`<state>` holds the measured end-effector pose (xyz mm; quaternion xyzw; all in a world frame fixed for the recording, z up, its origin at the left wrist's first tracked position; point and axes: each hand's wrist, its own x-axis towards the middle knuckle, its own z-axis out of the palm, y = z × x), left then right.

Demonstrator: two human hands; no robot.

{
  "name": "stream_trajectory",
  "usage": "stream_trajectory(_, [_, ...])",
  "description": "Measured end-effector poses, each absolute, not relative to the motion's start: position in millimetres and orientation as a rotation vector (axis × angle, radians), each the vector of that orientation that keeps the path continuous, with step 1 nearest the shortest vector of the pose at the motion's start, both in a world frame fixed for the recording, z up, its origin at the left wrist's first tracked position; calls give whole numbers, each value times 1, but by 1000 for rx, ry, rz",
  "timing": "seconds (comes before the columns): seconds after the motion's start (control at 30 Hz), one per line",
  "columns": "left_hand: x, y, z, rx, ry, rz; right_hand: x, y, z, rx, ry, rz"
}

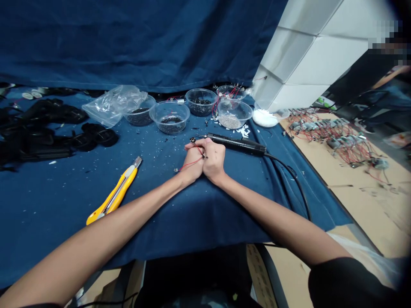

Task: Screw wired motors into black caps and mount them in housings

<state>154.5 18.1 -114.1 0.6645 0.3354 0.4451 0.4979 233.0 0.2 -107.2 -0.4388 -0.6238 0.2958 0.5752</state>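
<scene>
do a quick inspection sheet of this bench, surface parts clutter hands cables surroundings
surface: blue cloth strewn with small bits and white flecks
job's things: small black part with red wires at the hands; black corded tool against them
clutter: clear bowls of small parts, plastic bag, heap of black pieces, yellow utility knife
hands: left hand and right hand pressed together at the part; grip unclear
cables: tool's black cord runs down across the cloth
surroundings: hanging blue sheet, white panel, wired parts on a tan board

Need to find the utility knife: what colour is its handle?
The utility knife is yellow, clearest in the head view.
</scene>
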Motion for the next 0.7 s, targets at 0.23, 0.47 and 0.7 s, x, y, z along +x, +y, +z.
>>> stream_trajectory(0.23, [158,17,-117,1590,860,1063,235,-4,-117,-940,-1389,675])
stream_trajectory(0.47, [170,17,-106,1163,956,987,237,12,-112,-999,-1261,787])
stream_trajectory(0.7, [165,9,-93,953,938,858,244,30,-104,-1282,-1387,995])
